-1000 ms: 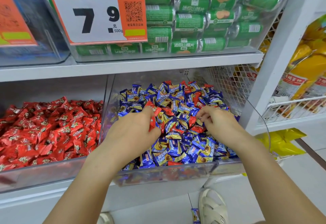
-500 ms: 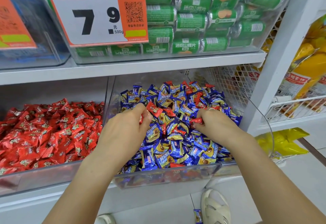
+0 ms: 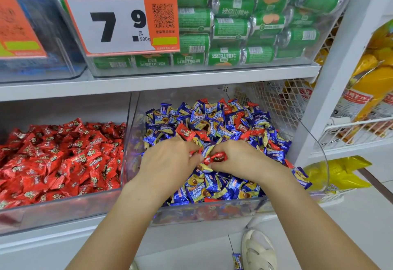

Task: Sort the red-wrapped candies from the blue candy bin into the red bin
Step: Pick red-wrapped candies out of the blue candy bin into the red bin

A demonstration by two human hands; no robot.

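Two bins sit side by side, red bin [image 3: 63, 210] left, blue bin [image 3: 212, 208] right, where the left hand [image 3: 168, 163] curls over red candies [image 3: 194, 151] and the right hand [image 3: 240, 160] pinches a red candy [image 3: 215, 157].

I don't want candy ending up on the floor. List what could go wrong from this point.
1. The blue candy bin is heaped near its front rim and both hands dig in it; blue candies could spill over, like the one already on the floor.
2. The right hand pinches a red candy only at the fingertips; it could slip on the way to the red bin.
3. The left hand seems to be holding red candies too; some may drop.
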